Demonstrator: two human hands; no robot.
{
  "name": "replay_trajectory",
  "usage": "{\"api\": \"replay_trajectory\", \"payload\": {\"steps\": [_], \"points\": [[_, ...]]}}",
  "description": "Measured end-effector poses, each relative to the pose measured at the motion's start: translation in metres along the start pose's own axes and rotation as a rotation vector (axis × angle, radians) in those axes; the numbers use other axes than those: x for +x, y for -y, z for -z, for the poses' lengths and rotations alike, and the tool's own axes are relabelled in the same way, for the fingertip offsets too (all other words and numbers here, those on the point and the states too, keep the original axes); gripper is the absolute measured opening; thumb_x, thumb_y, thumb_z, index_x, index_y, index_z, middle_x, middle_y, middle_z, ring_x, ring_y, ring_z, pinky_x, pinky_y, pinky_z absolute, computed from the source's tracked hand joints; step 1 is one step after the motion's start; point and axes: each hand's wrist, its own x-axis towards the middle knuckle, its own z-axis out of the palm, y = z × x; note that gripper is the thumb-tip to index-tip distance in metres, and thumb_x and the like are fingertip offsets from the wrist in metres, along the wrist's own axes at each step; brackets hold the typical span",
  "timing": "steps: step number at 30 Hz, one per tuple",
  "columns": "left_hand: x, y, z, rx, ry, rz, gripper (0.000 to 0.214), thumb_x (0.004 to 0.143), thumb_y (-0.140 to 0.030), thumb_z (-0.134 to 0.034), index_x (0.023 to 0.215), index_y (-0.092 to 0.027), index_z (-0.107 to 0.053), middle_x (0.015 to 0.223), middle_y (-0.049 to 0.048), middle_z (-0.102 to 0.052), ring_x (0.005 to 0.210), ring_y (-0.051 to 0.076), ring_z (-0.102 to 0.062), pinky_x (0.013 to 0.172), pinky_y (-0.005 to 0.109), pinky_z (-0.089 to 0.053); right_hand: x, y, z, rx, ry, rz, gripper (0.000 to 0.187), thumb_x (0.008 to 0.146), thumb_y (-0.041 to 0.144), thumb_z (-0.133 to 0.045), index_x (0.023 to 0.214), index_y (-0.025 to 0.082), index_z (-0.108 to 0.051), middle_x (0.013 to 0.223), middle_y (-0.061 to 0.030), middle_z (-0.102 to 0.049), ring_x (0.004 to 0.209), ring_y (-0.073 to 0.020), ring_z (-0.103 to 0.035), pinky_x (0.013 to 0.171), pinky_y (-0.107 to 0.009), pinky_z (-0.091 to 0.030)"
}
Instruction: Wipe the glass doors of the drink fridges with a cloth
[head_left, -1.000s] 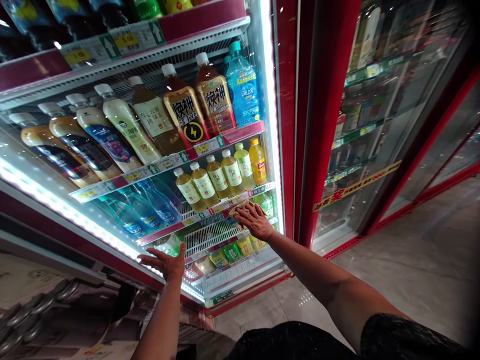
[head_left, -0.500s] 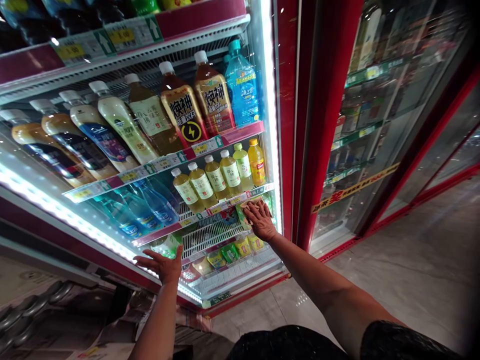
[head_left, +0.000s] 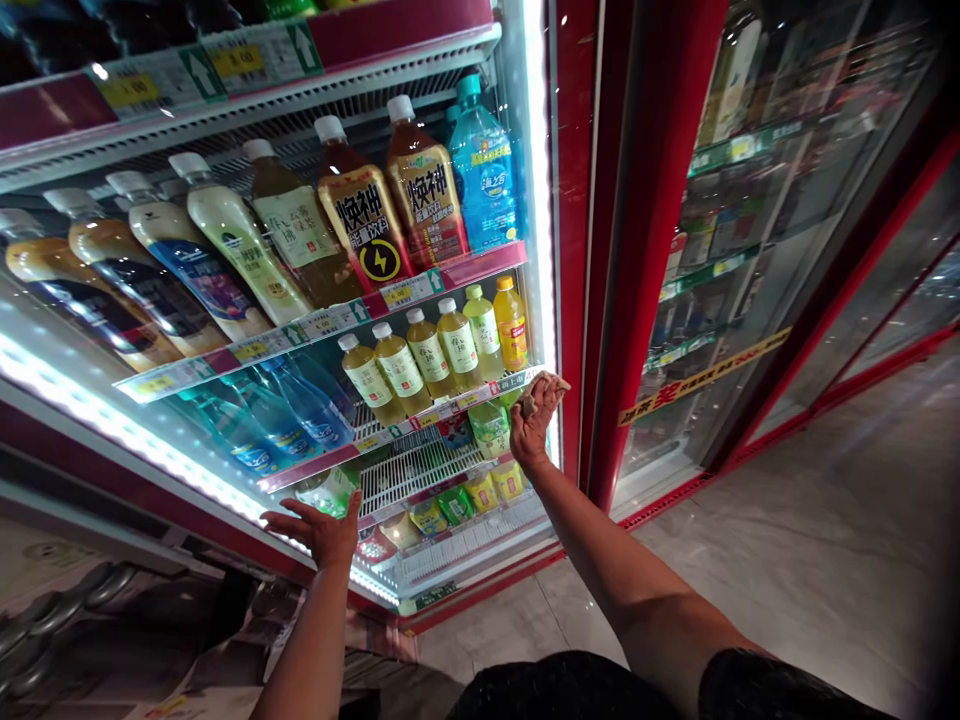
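My right hand (head_left: 534, 413) is closed on a small brownish cloth (head_left: 553, 382) at the right end of a shelf's front strip (head_left: 450, 403), close to the lit right edge of the open drinks fridge. Small yellow-green bottles (head_left: 427, 350) stand on the shelf just above it. My left hand (head_left: 319, 528) is open with fingers spread, held against the fridge's lower left lit frame (head_left: 150, 450) and holding nothing. A green bottle (head_left: 489, 425) lies on the wire shelf below my right hand.
Large tea and energy drink bottles (head_left: 360, 225) fill the upper shelf, blue water bottles (head_left: 285, 410) the left of a lower one. A red fridge post (head_left: 637, 250) and a closed glass door (head_left: 750, 220) stand right. Tiled floor (head_left: 787, 540) lies beyond.
My right hand slid the cloth rightward along the shelf's front strip and bunched it at the strip's right end. My left hand stayed on the frame.
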Motion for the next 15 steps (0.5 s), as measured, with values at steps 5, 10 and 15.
{"api": "replay_trajectory", "payload": {"steps": [5, 10, 15], "points": [[0.0, -0.001, 0.0, -0.012, 0.009, 0.032, 0.145, 0.07, -0.077, -0.07, 0.162, -0.002, 0.014, 0.163, 0.037, 0.028, 0.152, 0.047, 0.029, 0.124, 0.069, 0.004, 0.014, 0.002, -0.004, 0.033, -0.016, -0.072, 0.075, 0.105, 0.036, -0.031, 0.169, 0.019, 0.004, 0.176, -0.0173, -0.002, 0.164, -0.0353, 0.006, 0.124, -0.079, -0.007], [-0.001, -0.004, 0.001, -0.039, 0.01, 0.037, 0.147, 0.068, -0.078, -0.071, 0.162, -0.003, 0.013, 0.163, 0.0378, 0.027, 0.152, 0.05, 0.027, 0.12, 0.077, -0.001, -0.004, -0.017, -0.004, -0.018, -0.182, -0.237, 0.071, 0.107, 0.041, -0.021, 0.168, 0.023, 0.011, 0.176, -0.0163, -0.001, 0.164, -0.0344, 0.006, 0.122, -0.08, -0.014], [-0.002, -0.005, 0.001, -0.068, -0.01, 0.021, 0.147, 0.069, -0.082, -0.068, 0.162, -0.002, 0.013, 0.165, 0.036, 0.026, 0.153, 0.051, 0.027, 0.119, 0.078, 0.001, 0.022, -0.02, 0.002, -0.023, -0.177, -0.273, 0.072, 0.107, 0.045, -0.017, 0.168, 0.014, 0.003, 0.176, -0.0183, -0.004, 0.164, -0.0368, 0.002, 0.126, -0.075, -0.014]]}}
